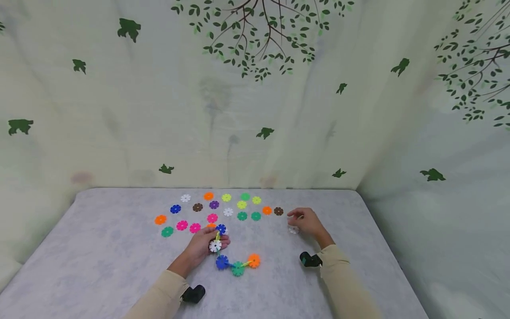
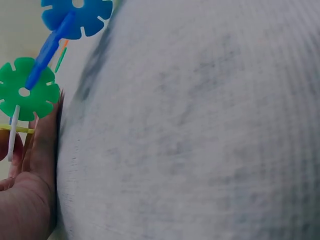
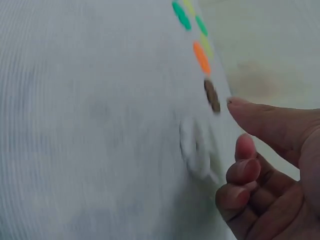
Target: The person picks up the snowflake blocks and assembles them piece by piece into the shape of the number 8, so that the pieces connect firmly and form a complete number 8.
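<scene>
My left hand [image 1: 197, 248] grips one end of a chain of slotted flower-shaped plastic discs, near a white disc [image 1: 215, 246] and a blue one at the top. From there the chain runs down through a lower blue disc [image 1: 222, 262] and a green disc [image 1: 237, 269] to an orange disc [image 1: 254, 260]. In the left wrist view another green disc [image 2: 42, 102] of the chain shows beside the fingers. Over the right side of the table, my right hand [image 1: 310, 223] holds nothing, thumb apart from loosely bent fingers. Close by it lies a loose white disc [image 3: 196, 149].
Loose discs in several colours lie across the back of the table [image 1: 99, 257], including a brown disc [image 1: 278, 211] left of my right hand and an orange disc [image 1: 160, 219] at the far left. A printed curtain [image 1: 239, 106] hangs behind the table.
</scene>
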`<state>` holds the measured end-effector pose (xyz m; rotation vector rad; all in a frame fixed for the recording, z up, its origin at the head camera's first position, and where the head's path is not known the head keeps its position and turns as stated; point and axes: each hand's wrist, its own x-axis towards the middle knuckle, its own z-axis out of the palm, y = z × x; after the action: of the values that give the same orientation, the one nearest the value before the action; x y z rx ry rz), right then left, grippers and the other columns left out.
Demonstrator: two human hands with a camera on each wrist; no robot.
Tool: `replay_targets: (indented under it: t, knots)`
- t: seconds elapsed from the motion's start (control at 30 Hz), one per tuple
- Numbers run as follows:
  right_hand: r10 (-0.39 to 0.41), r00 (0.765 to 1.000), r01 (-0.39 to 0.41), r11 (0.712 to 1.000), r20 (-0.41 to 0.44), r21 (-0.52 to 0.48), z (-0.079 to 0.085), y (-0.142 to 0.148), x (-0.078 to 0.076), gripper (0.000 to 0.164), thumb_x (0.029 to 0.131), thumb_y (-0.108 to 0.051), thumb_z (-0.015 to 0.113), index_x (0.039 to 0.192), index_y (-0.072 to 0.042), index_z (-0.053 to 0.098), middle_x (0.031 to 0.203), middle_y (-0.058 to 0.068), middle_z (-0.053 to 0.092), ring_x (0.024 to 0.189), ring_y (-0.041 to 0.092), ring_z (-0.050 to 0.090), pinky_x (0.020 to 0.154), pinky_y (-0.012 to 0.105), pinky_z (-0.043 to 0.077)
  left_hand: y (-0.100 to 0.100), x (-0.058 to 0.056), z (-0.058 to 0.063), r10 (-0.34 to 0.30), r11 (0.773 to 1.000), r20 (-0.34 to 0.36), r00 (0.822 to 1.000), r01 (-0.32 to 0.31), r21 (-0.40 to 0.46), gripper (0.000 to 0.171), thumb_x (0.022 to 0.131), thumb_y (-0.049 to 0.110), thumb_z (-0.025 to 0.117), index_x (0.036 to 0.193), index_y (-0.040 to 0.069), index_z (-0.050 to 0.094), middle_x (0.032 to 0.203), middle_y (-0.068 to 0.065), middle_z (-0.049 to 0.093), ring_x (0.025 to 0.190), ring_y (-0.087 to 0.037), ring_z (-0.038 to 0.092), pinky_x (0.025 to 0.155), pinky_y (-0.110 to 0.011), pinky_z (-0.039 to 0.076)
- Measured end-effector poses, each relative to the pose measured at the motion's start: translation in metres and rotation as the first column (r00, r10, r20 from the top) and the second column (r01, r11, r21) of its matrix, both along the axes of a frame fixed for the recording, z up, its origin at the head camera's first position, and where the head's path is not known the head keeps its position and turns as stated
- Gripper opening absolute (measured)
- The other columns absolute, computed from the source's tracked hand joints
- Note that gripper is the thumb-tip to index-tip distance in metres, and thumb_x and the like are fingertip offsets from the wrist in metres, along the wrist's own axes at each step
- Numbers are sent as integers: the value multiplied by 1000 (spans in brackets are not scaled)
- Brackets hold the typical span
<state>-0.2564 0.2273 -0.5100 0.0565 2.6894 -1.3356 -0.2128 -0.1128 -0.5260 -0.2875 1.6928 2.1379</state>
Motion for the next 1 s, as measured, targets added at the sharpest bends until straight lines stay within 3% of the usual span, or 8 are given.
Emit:
replay_targets:
  t: [0.17,0.33,0.5,0.6,0.7,0.9,1.0]
  knots:
    - [40,998,-44,994,46,101,-2,14,4,23,76,-8,81,97,-5,70,82,4,56,77,18,50,64,28,42,-5,-1,1,5,1000,-13,1000,-5,-2,32,104,8,38,131,-8,33,104,-22,66,93,-31,69,82,-39,56]
    - [90,996,-93,983,25,157,-2,11,5,21,74,-5,82,88,-7,66,81,3,57,75,17,51,63,28,43,-7,-4,1,-25,1000,-18,1000,25,12,25,103,7,41,124,-6,37,103,-24,67,92,-30,69,81,-38,57]
    - [106,994,-105,994,22,-22,-7,-1,3,16,79,2,75,91,-2,66,77,5,60,66,16,57,58,26,50,-7,-5,0,-63,997,-19,998,63,33,16,102,5,43,114,-5,41,101,-23,68,91,-28,70,81,-36,57]
    - [160,987,-154,974,23,-164,-10,-21,2,16,83,4,71,98,2,67,78,7,62,62,17,61,58,28,56,-7,-5,-2,-77,997,-24,997,77,24,22,102,6,42,118,-9,42,101,-22,68,91,-26,69,82,-35,56]
    - [223,975,-218,945,-7,-244,-10,-47,2,18,85,3,69,103,6,66,81,8,63,63,17,64,61,31,58,-6,-4,-4,-87,996,-27,996,87,15,28,103,8,42,123,-11,41,103,-21,68,92,-25,69,83,-34,56]
    - [327,939,-343,884,-105,-318,-1,-101,-1,15,84,3,69,98,9,66,83,9,64,69,21,68,65,35,59,-4,-4,-4,-52,997,-23,998,51,-54,29,103,13,45,120,-10,48,102,-20,68,92,-26,69,82,-35,56]
    - [352,928,-373,881,-122,-292,0,-122,-4,12,85,0,70,95,6,68,81,7,67,68,16,67,66,32,58,-5,-4,-2,-38,997,-11,999,37,-71,26,102,13,46,116,-8,50,99,-18,69,89,-26,70,81,-34,57]
